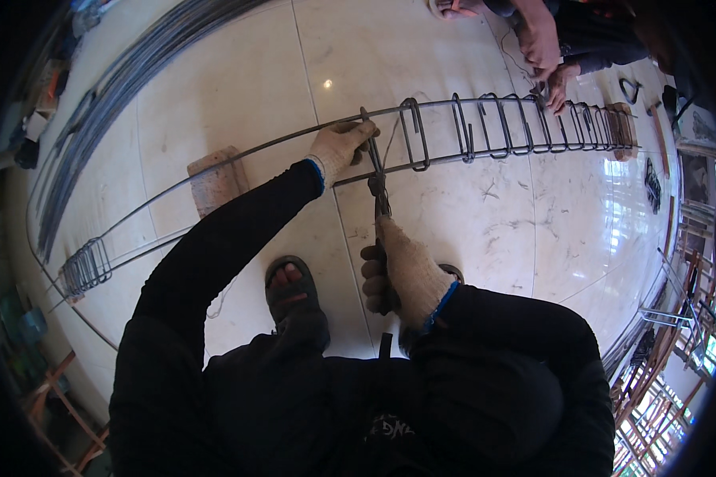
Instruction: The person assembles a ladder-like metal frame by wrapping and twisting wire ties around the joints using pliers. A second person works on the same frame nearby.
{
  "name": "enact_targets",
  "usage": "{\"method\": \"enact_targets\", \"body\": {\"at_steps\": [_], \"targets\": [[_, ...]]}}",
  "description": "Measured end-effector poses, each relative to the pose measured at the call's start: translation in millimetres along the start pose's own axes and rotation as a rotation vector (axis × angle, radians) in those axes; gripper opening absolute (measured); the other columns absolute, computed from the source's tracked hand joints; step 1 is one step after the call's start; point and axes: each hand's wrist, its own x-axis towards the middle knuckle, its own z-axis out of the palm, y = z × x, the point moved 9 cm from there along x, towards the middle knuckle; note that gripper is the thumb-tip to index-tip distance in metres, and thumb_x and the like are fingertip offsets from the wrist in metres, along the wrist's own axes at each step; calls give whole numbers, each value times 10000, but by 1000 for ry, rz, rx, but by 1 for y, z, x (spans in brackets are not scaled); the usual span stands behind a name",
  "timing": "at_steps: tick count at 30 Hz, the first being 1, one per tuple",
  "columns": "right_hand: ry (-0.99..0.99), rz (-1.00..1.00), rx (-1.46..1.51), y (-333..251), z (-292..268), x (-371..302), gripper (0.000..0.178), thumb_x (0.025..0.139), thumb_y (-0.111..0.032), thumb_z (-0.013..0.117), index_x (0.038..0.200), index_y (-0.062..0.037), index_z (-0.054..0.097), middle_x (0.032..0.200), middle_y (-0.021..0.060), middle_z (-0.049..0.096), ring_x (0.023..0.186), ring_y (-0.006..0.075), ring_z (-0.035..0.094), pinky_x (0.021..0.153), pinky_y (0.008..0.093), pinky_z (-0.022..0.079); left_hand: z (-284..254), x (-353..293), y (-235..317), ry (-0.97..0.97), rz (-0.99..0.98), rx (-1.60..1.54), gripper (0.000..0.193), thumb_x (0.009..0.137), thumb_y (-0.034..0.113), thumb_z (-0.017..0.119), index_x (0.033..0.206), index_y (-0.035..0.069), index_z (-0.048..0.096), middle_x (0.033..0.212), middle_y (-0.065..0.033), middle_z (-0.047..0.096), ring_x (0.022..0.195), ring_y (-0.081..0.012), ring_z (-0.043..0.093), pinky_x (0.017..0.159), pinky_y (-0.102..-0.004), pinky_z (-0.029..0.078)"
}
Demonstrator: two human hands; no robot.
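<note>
Both my hands wear pale knit gloves with blue cuffs. My left hand (338,151) is closed around the upper part of a thin steel stirrup (375,153), beside the far long bar of a rebar cage (445,160). In my right hand (410,270) is a pair of dark pincers (379,191), its handles in my fist. The pincers' jaws point away from me and meet the stirrup near the cage's near bar; exactly what they bite on is too small to tell. A thin wire stands up beside them. Further stirrups are spaced along the cage to the right.
Under the cage lie a brick block (216,181) at left and another block (622,131) at far right. Bunched stirrups (87,266) hang at the left end. A bundle of steel bars (95,127) lies upper left. Another person's hands (561,83) work at the cage, upper right.
</note>
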Motion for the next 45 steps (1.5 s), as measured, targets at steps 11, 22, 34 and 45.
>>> {"method": "enact_targets", "body": {"at_steps": [11, 22, 34, 45], "targets": [[-204, -60, 177, 7, -3, 7, 310, 1081, -413, 599, 1032, -108, 571, 788, -2, 502, 617, 129, 487, 572, 303, 433, -24, -108, 34, 438, 54, 507, 655, 918, 561, 781, 1201, -25, 712, 1119, -231, 757, 1024, -361, 730, 944, -420, 558], [-417, -253, 22, 0, 2, 20, 371, 1096, -489, 602, 985, -141, 537, 796, -5, 511, 656, 115, 512, 641, 305, 485, 64, -141, -19, -375, -501, -186, 481, 1009, 416, 697, 1197, -18, 607, 1129, -95, 648, 1073, -238, 662, 971, -389, 531], [-1009, -203, 513, -8, 44, 9, 262, 1111, -308, 573, 1222, -72, 594, 1094, 83, 676, 1096, 217, 678, 996, 429, 554, 64, -136, -29, -557, -273, -578, 357, 1050, 367, 636, 1232, 60, 647, 1186, -146, 715, 1081, -267, 714, 983, -383, 591], [-851, -60, 334, -12, 16, 11, 185, 1100, -284, 578, 1006, -124, 589, 852, 8, 605, 810, 191, 619, 767, 359, 478, -20, -34, 44, -219, -12, 740, 432, 1101, 415, 596, 1285, 46, 728, 1007, -69, 764, 834, -144, 680, 798, -295, 569]]}}
